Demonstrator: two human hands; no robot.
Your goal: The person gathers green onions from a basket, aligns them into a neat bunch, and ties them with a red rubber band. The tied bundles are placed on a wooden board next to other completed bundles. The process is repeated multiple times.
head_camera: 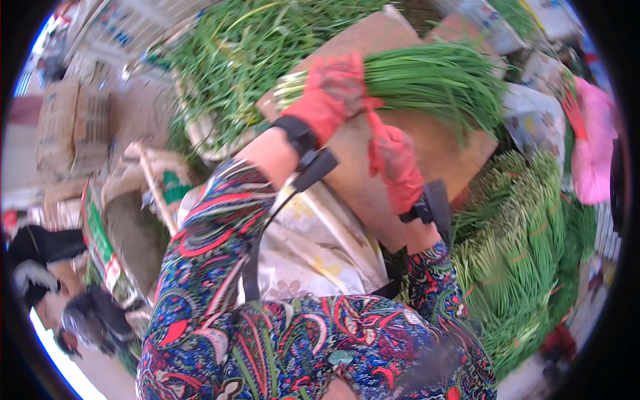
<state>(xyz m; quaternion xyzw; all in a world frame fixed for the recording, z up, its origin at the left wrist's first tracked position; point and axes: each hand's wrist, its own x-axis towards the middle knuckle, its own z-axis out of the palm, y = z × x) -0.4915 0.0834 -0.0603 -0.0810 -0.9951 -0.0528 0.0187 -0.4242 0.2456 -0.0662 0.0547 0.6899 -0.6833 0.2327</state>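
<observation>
My left hand (336, 90), in a dirty red rubber glove, grips a bunch of garlic chives (435, 75) near its pale stem ends. The green leaves fan out to the right over a brown board (420, 135). Just below the bunch is my right hand (397, 160), gloved the same way. Its fingers are curled up close to the left hand's fingertips; whether they pinch something there is hidden. Black straps with devices circle both wrists. Under the board, a pale flowered cloth (305, 245) covers my lap.
Loose chives (225, 85) are heaped beyond the board at upper left. Several tied bundles (520, 240) are stacked on the right. Another person's pink sleeve (592, 150) and red glove show at far right. Cardboard boxes (72, 127) and a wooden stick (155, 187) stand at left.
</observation>
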